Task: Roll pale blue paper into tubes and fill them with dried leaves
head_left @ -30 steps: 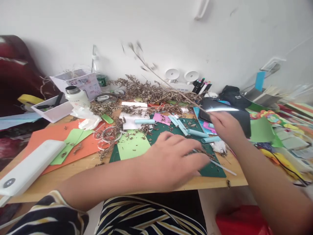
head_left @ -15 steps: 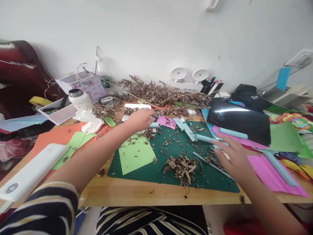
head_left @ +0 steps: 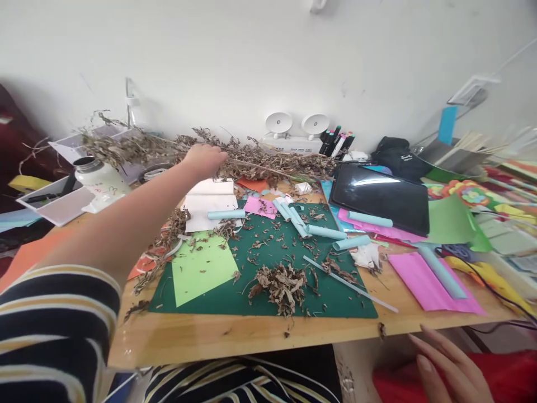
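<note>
My left hand (head_left: 206, 160) reaches far over the desk, its fingers closed around the stems of a bunch of dried plant branches (head_left: 277, 163). Brown, curled leaves spread from the hand to both sides, at left over a white bottle (head_left: 99, 180). Low at the right, off the desk's front edge, my right hand (head_left: 452, 366) has its fingers extended and holds nothing. A heap of dry leaves (head_left: 282, 286) lies on the green cutting mat (head_left: 260, 302). Beside the heap is a sheet of light green paper (head_left: 203, 271).
Rolled light-blue paper tubes (head_left: 325, 231) lie across the mat's far part. A thin straw-like stick (head_left: 350, 284) crosses its right side. A black tablet-like panel (head_left: 381, 196), pink paper (head_left: 423, 280) and markers (head_left: 335, 143) stand or lie farther right. An open notebook (head_left: 211, 202) sits behind the mat.
My left hand has moved farther back and taken hold of the dried branches, which now stretch farther left. My right hand has dropped from above the mat to below the desk edge. The view has shifted right.
</note>
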`<state>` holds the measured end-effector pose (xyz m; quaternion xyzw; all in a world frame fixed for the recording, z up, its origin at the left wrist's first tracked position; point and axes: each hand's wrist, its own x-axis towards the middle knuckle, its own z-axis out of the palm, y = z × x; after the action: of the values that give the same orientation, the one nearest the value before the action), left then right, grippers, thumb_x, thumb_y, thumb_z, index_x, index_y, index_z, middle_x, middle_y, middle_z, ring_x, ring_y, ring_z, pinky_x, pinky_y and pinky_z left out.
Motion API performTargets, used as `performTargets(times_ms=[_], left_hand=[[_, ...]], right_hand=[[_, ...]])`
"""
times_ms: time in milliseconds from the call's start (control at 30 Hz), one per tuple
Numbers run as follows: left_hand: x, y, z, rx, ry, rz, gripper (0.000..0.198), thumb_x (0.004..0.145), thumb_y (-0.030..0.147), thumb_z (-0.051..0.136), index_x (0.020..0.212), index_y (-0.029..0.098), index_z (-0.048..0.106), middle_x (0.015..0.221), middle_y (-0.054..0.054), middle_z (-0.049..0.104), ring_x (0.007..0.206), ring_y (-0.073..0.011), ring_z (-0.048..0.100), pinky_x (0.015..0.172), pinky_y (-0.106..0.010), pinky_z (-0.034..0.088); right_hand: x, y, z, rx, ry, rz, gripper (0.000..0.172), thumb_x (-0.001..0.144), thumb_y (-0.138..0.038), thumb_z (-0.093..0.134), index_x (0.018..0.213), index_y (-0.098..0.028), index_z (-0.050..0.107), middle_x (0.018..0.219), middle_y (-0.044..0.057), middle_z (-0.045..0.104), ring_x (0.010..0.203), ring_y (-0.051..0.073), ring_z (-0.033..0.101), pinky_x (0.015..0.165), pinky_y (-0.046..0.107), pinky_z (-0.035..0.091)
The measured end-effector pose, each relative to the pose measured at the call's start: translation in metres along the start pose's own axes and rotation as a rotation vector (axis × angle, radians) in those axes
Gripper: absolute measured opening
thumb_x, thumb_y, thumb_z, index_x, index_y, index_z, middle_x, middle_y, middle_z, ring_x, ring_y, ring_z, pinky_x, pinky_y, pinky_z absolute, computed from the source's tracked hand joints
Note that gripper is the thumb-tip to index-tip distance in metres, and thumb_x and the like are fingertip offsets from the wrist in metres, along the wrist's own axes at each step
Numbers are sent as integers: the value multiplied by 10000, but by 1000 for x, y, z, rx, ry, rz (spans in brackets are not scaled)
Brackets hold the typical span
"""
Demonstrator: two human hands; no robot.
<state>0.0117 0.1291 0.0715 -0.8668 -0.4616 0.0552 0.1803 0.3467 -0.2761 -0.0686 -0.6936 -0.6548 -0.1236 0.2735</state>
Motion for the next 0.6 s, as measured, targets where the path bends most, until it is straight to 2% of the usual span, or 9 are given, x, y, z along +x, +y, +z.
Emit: performTargets(times_ms=[133,200,267,333,400,500,600], left_hand=[[-23,-10,-40,144,114,39,244,764,111,356,940,109,525,947,-119,547,915,-227,463,767,-412,338],[-39,-14,-65,158,142,-22,234,782,150,348,905,95,538,896,-112,551,892,-233,478,744,-432,347],[-59,-22,-94,148,244,-102,277,810,231,331,918,94,545,913,-98,532,934,-262,461,746,-473,331],[-81,-31,-123,159,321,-185,320,811,280,322,924,98,559,886,-71,515,947,-289,454,735,-504,312],[-102,-41,-146,182,400,-195,435,828,331,217,904,91,571,849,-49,485,951,-293,455,722,-516,301],[-124,-49,-157,124,459,-134,559,814,414,124,896,89,571,842,-37,462,959,-266,448,744,-511,294],[-133,-46,-147,25,429,-40,453,803,419,242,879,122,575,841,-36,496,915,-222,471,771,-457,344]], right_hand=[[45,-16,-3,86,24,-17,252,787,-278,384,980,-193,520,1047,104,510,983,255,477,806,424,391],[72,-27,0,134,15,-72,255,782,-281,401,989,-204,529,1034,91,526,990,237,477,829,408,386],[99,-40,4,215,-20,-97,263,775,-299,415,987,-211,544,1032,82,537,993,223,479,853,400,377],[125,-53,7,317,-82,-37,269,766,-338,425,965,-221,564,1039,72,545,1003,218,475,866,402,368],[149,-70,10,453,-190,75,276,753,-377,440,943,-233,577,1043,59,554,1014,216,470,879,410,354],[182,-95,15,815,-316,309,295,717,-424,490,930,-242,582,1051,48,562,1008,212,484,868,405,361],[208,-114,23,1308,-276,555,359,688,-468,515,968,-244,543,1061,45,560,965,190,523,813,377,406]])
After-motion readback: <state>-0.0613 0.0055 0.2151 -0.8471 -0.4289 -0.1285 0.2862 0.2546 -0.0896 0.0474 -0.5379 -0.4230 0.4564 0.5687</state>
